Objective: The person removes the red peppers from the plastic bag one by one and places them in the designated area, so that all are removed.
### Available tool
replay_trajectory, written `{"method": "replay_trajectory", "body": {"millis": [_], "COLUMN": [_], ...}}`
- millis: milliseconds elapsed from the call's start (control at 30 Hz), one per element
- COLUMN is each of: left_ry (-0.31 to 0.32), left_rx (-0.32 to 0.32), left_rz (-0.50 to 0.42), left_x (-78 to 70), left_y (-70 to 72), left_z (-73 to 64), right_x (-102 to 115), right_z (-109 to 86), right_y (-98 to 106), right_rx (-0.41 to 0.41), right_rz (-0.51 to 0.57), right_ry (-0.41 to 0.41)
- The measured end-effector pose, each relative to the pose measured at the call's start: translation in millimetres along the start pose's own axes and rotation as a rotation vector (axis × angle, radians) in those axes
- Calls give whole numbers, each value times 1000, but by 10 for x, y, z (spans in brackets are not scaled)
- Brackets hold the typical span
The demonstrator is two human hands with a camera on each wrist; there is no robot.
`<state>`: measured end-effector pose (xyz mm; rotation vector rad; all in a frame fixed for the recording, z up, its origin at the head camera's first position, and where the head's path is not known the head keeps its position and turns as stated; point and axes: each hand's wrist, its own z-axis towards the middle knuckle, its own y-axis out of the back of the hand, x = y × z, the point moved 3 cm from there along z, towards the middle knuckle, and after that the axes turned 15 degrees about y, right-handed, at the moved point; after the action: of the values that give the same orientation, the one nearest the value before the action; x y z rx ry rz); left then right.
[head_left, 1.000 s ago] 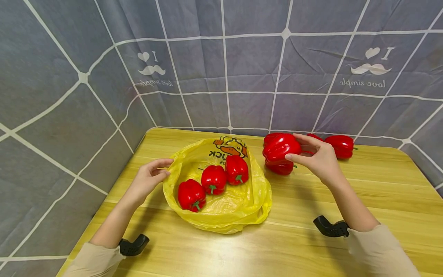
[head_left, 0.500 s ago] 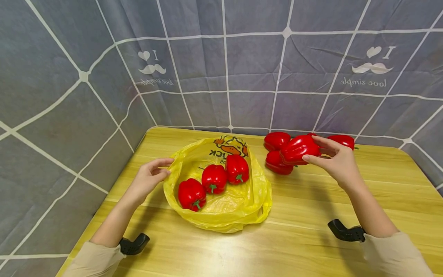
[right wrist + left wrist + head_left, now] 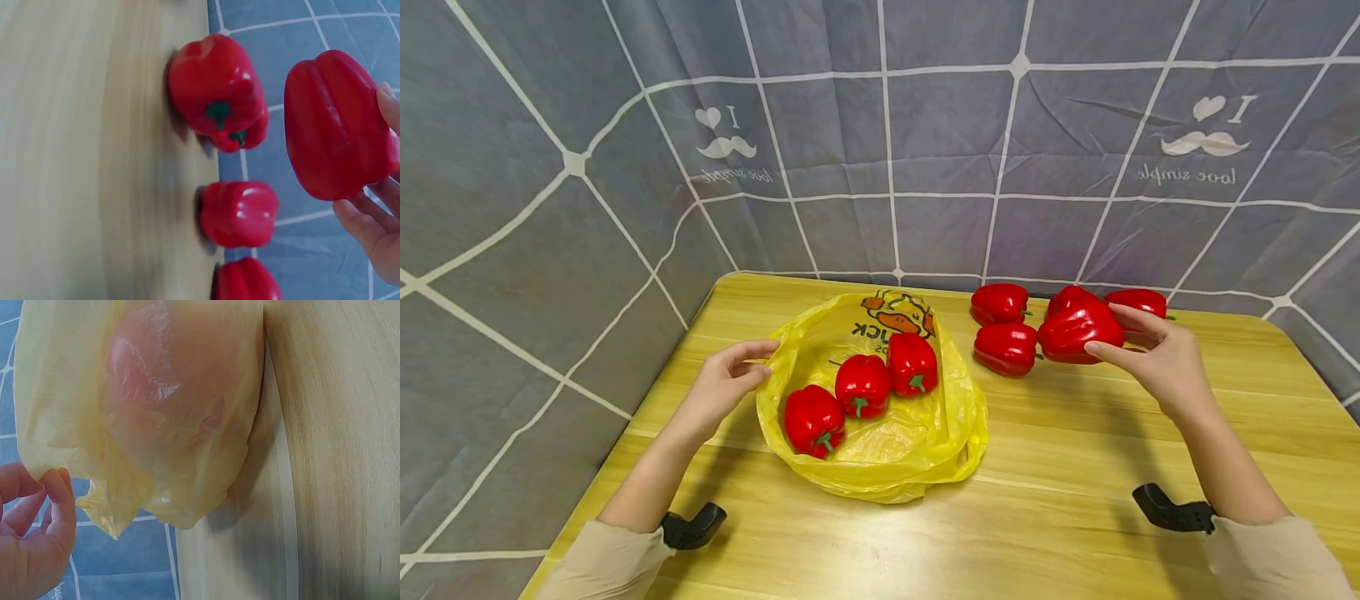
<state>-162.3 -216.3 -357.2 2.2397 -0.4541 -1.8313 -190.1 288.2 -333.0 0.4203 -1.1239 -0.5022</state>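
Observation:
A yellow plastic bag (image 3: 880, 485) with a printed duck lies with its mouth wide on the table. Inside it sit three red bell peppers, the left one (image 3: 814, 419), the middle one (image 3: 862, 386) and the right one (image 3: 912, 364), green stems showing. My left hand (image 3: 721, 390) pinches the bag's left rim between thumb and fingertips, as the left wrist view also shows. At the right, my right hand (image 3: 1172, 367) holds another red bell pepper (image 3: 337, 125) by its end, raised above the table. Through the bag's film (image 3: 62, 394) a blurred red shape shows in the left wrist view.
Several more bell peppers lie at the back right: one at the back (image 3: 1000, 302), one before it (image 3: 1006, 348), one far right (image 3: 1138, 300), and one partly hidden behind the held pepper. A grey gridded cloth (image 3: 940, 150) hangs behind the wooden table (image 3: 1015, 533).
My right hand has moved to the right with the held bell pepper, away from the bag, uncovering the two loose peppers there. The left hand and the bag stay almost unchanged.

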Motion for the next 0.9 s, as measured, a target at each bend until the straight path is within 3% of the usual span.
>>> {"method": "replay_trajectory", "body": {"millis": [633,900], "left_ry": [32,29], "left_rx": [-9,-15], "left_rz": [13,9], "left_x": [-10,-14], "left_y": [32,13], "left_z": [-28,-20], "right_x": [-412,-589], "right_z": [-130,-142], "right_y": [8,-84], "right_rx": [-18,6], "right_rz": [7,-64], "right_ry": [-88,-151]}}
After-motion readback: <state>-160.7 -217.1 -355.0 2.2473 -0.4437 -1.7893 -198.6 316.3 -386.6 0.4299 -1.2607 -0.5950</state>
